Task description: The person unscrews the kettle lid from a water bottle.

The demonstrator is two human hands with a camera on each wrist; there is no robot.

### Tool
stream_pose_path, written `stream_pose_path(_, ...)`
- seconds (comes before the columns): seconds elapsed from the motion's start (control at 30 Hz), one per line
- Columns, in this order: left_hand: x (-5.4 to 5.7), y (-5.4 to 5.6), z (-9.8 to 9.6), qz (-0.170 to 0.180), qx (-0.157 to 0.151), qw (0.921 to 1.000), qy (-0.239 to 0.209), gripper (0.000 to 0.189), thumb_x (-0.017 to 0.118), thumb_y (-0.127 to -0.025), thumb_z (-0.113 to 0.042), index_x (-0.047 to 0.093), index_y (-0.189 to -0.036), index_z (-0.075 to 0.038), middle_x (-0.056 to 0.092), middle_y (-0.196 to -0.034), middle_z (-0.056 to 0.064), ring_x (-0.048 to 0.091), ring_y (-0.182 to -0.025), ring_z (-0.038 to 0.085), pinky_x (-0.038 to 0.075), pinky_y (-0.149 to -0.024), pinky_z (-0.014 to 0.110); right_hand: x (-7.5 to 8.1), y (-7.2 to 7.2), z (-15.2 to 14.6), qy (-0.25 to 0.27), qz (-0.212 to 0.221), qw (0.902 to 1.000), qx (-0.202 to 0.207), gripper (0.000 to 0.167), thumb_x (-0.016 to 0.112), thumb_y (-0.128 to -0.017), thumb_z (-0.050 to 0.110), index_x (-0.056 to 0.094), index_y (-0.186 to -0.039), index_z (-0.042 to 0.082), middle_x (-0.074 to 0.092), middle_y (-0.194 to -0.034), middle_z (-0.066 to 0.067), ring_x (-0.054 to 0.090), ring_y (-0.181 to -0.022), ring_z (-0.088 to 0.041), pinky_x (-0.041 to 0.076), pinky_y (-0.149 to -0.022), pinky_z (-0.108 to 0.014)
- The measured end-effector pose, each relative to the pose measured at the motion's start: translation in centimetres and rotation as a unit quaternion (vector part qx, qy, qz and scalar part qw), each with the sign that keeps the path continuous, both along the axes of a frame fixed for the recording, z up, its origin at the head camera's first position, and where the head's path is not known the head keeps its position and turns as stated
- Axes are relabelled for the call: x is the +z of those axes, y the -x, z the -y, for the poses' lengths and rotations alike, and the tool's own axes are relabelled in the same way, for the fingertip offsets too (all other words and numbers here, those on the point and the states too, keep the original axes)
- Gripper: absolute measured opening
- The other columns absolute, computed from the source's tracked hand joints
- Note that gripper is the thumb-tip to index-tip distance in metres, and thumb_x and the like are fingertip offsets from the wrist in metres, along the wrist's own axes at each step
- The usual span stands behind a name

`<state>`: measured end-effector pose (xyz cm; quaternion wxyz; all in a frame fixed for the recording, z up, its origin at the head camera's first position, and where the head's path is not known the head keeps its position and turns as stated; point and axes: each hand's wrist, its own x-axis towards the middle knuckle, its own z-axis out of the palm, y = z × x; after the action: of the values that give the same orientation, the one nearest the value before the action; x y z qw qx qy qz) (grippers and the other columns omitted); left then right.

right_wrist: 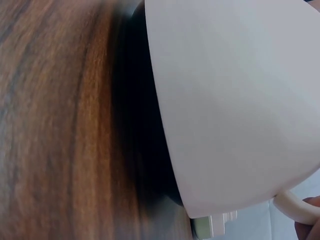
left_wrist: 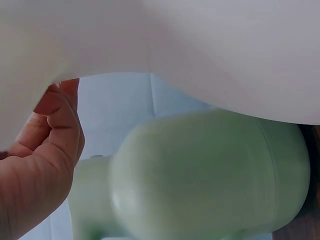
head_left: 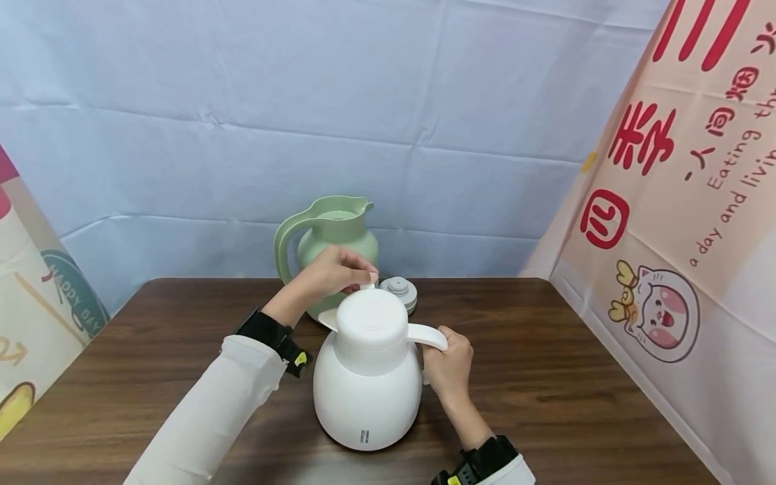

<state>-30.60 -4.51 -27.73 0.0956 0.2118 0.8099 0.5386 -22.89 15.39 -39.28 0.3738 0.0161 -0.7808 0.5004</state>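
- White sleeve (head_left: 203,411) on the left arm sits closest to the head cam, leading up and away to the left hand (head_left: 339,269).
- White jug (head_left: 366,397) stands upright on the wooden table (head_left: 545,404), between the hands: below and to the right of the left hand, directly left of the right hand (head_left: 450,360). Long axis vertical.
- Right hand: fingers curled round the handle (head_left: 427,335), tight beside the jug's body.
- Left hand: thumb and fingers close together, looks like a pinch on a small white tab (head_left: 368,285) at the lid's far edge. Left-wrist view hides the exact contact.
- Key relation, my read: spout (head_left: 328,318) and handle sit on opposite sides, spout near-side of the left hand, handle in the right. Lid (head_left: 372,310) top is just below the left fingertips, so left is the nearer hand for the lid, right for steadying the body.
- Green jug (head_left: 339,239) stands beyond the left hand, its handle to the left.
- Round pale piece (head_left: 398,291) lies just right of the left fingertips, farther off than the lid.
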Motion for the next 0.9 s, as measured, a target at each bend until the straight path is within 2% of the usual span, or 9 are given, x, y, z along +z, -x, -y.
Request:
stream_pose_path(0.23,-0.5,-0.4,0.9,-0.001,0.012,0.9998,-0.016,0.017,0.065,-0.088,-0.014,0.069,-0.101,-0.003,0.065,-0.09,0.008,0.058,-0.077,0.024,0.05,-0.07,0.033,0.1,0.0,0.3,-0.001,-0.005,1.0,-0.007,0.039,0.055,-0.069,-0.008,0.032,-0.046,0.012,0.026,-0.04,0.01,0.024,-0.034,-0.007,0.019,-0.036,-0.02)
stream_pose_path(0.37,-1.0,-0.7,1.3,-0.009,0.019,0.9992,-0.033,0.014,0.065,-0.088,-0.013,0.069,-0.099,-0.004,0.065,-0.087,0.009,0.056,-0.074,0.025,0.05,-0.069,0.036,0.0,0.0,0.4,-0.007,-0.012,0.9998,-0.015,0.038,0.053,-0.07,-0.008,0.031,-0.047,0.013,0.026,-0.041,0.009,0.025,-0.034,-0.008,0.019,-0.036,-0.021)
stream_pose_path(0.57,-1.6,-1.0,1.6,-0.021,0.026,0.9973,-0.065,0.014,0.065,-0.088,-0.013,0.07,-0.097,-0.003,0.064,-0.082,0.01,0.056,-0.07,0.026,0.049,-0.071,0.044,-0.3,0.0,0.4,-0.009,-0.016,0.9996,-0.023,0.038,0.049,-0.072,-0.009,0.028,-0.05,0.014,0.021,-0.044,0.008,0.017,-0.04,-0.007,0.017,-0.041,-0.022)
stream_pose_path(0.8,-2.1,-1.4,2.2,-0.031,0.036,0.9946,-0.093,0.017,0.067,-0.086,-0.015,0.071,-0.096,-0.003,0.064,-0.079,0.009,0.055,-0.067,0.023,0.049,-0.065,0.037,-0.3,0.0,0.5,0.004,-0.019,0.9997,-0.015,0.038,0.048,-0.073,-0.01,0.03,-0.049,0.013,0.026,-0.041,0.009,0.025,-0.033,-0.005,0.018,-0.036,-0.019)
stream_pose_path(0.9,-2.4,-1.7,2.7,-0.036,0.032,0.9934,-0.104,0.017,0.068,-0.086,-0.015,0.071,-0.096,-0.002,0.064,-0.079,0.009,0.055,-0.066,0.022,0.049,-0.064,0.034,-0.3,0.0,0.5,0.003,-0.02,0.9997,-0.013,0.039,0.049,-0.073,-0.01,0.03,-0.049,0.013,0.025,-0.041,0.009,0.023,-0.034,-0.006,0.017,-0.036,-0.019)
